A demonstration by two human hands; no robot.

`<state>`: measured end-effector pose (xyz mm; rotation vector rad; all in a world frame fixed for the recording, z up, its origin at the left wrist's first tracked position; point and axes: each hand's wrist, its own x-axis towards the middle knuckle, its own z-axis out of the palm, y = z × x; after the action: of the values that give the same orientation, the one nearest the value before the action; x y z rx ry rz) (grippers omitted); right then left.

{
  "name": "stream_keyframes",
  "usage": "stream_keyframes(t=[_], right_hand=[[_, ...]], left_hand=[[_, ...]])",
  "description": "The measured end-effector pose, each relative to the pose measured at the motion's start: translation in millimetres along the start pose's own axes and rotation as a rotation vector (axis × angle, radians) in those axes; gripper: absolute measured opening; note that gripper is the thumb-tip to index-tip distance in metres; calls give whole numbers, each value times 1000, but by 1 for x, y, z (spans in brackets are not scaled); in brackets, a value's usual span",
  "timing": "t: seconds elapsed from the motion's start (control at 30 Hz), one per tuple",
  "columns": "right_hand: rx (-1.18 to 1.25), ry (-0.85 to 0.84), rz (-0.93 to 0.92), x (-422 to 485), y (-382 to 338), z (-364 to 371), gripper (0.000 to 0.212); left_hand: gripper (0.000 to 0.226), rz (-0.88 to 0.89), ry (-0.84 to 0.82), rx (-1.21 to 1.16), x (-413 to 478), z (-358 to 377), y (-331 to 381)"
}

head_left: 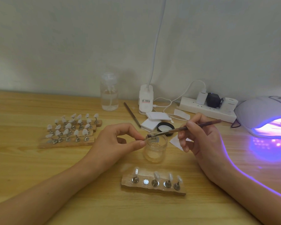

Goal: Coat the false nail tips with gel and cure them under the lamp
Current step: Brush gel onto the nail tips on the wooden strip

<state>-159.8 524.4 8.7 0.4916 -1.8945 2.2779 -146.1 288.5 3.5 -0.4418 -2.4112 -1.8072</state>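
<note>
Print on the desk lamp base (145, 101) and a white charger (230, 103) is showing too blurred to read. Left hand (120, 141) is pinching a nail tip (145, 139) over the jar (155, 149) at centre. Right hand (199, 138) is gripping the brush (185, 128), bristles at that tip. The curing lamp (264, 114) is glowing violet at right, sitting on a pale wood table (39, 168) before a plain wall (71, 38).

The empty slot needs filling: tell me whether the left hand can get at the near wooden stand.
Probably yes. The stand lies close to the left hand with only bare table between. But that hand pinches a small piece over the jar, so its grip is taken for now.
</note>
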Motion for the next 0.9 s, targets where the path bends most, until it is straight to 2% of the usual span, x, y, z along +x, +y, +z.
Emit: stream_keyframes(t=[0.13, 0.23, 0.33, 0.47, 0.6, 0.73, 0.9], right_hand=[[-25, 57, 21, 1, 3, -3, 17], [50, 11, 12, 2, 2, -2, 21], [3, 6, 25, 1, 4, -1, 19], [49, 59, 46, 2, 4, -3, 28], [19, -13, 17, 1, 3, 0, 16], [7, 63, 23, 0, 4, -3, 22], [20, 7, 10, -1, 2, 0, 20]], left_hand=[[25, -5, -4, -10, 1, 0, -1], [23, -5, -25, -24, 1, 0, -1], [22, -8, -22, -35, 1, 0, -1], [24, -8, -24, -37, 1, 0, 0], [21, -9, -22, -31, 1, 0, 1], [21, -7, -20, -30, 1, 0, 1], [18, -12, -25, -20, 1, 0, 1]])
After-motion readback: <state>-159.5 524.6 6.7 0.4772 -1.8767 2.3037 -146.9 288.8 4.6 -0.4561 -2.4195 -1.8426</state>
